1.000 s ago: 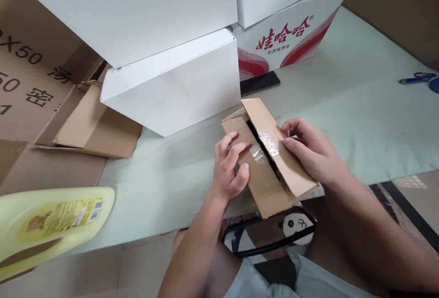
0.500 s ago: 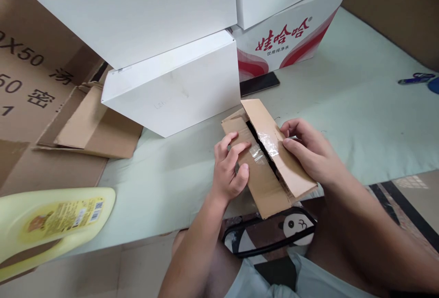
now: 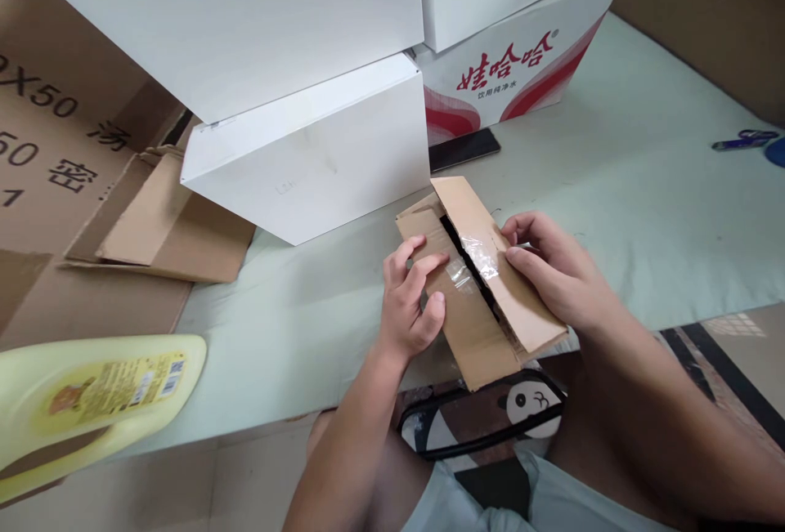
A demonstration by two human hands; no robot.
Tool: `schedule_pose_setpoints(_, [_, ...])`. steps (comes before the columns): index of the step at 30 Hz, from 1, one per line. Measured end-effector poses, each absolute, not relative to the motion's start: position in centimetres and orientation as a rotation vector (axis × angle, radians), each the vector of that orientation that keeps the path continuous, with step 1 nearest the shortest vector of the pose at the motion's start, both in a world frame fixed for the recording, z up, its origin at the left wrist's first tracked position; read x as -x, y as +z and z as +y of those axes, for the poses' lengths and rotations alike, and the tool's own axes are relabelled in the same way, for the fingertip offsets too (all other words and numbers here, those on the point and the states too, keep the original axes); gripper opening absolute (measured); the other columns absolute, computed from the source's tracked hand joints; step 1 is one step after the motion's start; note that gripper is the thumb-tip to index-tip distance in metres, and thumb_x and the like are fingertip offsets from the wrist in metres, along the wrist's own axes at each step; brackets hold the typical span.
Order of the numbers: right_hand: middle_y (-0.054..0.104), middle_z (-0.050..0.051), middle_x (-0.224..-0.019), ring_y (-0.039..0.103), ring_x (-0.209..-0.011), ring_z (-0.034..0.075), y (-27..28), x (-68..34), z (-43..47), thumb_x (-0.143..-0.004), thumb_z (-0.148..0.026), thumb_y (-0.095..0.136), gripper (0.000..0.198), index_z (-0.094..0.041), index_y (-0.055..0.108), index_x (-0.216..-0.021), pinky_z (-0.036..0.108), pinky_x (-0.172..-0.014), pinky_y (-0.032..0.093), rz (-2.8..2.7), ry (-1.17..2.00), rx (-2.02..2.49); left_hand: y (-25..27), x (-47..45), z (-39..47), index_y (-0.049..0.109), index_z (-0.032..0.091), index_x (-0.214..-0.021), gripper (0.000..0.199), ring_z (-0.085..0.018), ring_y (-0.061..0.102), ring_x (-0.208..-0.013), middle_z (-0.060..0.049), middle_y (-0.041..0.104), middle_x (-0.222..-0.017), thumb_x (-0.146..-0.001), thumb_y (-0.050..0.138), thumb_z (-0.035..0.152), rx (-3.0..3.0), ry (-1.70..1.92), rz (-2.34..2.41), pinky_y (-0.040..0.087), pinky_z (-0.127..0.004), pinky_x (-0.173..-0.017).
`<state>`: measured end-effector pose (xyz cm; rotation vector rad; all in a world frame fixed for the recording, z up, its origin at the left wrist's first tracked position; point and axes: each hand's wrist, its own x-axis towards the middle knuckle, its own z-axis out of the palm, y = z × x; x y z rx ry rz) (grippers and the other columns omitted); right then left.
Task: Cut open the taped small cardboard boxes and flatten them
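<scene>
One table (image 3: 294, 336), one taped carton (image 3: 467, 309)

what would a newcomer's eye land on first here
Probably the small cardboard box near the middle, its taped flaps parted over a dark gap, with the left hand on one flap and the right hand at the other. Next come the pale yellow bottle at lower left and the red-lettered white box at upper right of centre.
</scene>
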<state>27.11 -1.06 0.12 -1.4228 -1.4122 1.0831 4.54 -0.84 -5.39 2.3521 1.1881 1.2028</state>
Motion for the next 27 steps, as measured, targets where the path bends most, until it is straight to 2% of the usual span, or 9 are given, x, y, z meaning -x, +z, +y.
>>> schedule_pose_setpoints(27, [0.057,0.003,-0.09,0.052,-0.077,0.018,0.09,-27.02,-1.02,-0.085,-0.037,0.06,0.018,-0.025,0.056,-0.096,0.035,-0.068,0.038,-1.406,1.06,1.415,-5.29,-4.42,-0.89,0.058,0.023,-0.134,0.042,-0.031,0.052,-0.138,-0.015,0.051,-0.148,-0.105,0.036,0.044,-2.333,1.173,1.189,0.045,-0.049,-0.115])
